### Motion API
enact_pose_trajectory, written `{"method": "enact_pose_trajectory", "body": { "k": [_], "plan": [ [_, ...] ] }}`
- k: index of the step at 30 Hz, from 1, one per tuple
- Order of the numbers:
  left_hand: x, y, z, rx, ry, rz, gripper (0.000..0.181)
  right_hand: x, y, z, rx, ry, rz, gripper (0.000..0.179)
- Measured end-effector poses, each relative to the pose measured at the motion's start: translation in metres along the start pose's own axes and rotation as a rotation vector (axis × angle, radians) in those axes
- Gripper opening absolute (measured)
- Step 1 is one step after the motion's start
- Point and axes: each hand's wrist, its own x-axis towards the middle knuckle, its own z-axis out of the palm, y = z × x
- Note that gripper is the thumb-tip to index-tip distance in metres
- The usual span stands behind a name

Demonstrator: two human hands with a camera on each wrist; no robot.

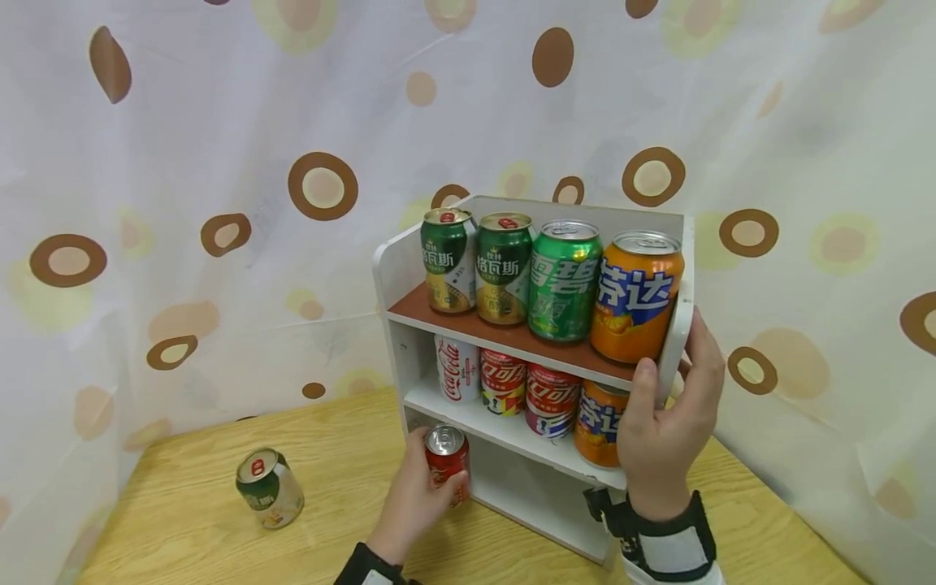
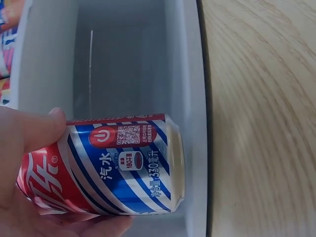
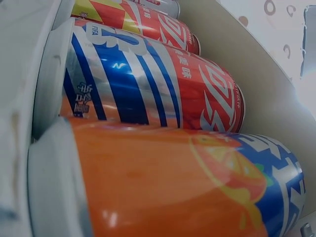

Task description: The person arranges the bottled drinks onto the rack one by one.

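Observation:
My left hand (image 1: 413, 505) grips a red cola can (image 1: 447, 463) at the left end of the bottom level of a small white shelf rack (image 1: 400, 357). In the left wrist view, the can (image 2: 118, 168) shows its blue-and-white striped lower part inside the bottom compartment, thumb on one side and fingers on the other. My right hand (image 1: 669, 431) holds the rack's right side panel, thumb at the front and fingers round the outside. Close by it stand an orange Fanta can (image 1: 636, 301) on top and another orange can (image 3: 163, 182) on the middle level.
Two green-and-gold cans (image 1: 504, 272) and a green Sprite can (image 1: 565, 284) share the top level. On the middle level are a white Coca-Cola can (image 1: 457, 370) and two red cola cans (image 1: 552, 398). A green-and-white can (image 1: 270, 487) stands on the wooden table (image 1: 197, 455) at left.

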Motion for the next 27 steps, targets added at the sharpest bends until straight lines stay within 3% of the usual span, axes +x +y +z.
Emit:
{"method": "enact_pose_trajectory", "body": {
  "k": [5, 12, 27],
  "plan": [
    [0.004, -0.001, 0.008, -0.020, -0.016, -0.033, 0.079, -0.002, 0.001, -0.001, -0.001, -0.009, 0.009, 0.054],
    [0.010, -0.003, 0.018, -0.014, 0.009, -0.016, 0.077, 0.000, 0.000, 0.000, 0.000, -0.002, 0.005, 0.053],
    [0.013, -0.008, 0.026, -0.066, 0.034, -0.064, 0.081, 0.000, -0.001, 0.001, 0.005, 0.005, 0.013, 0.052]
  ]
}}
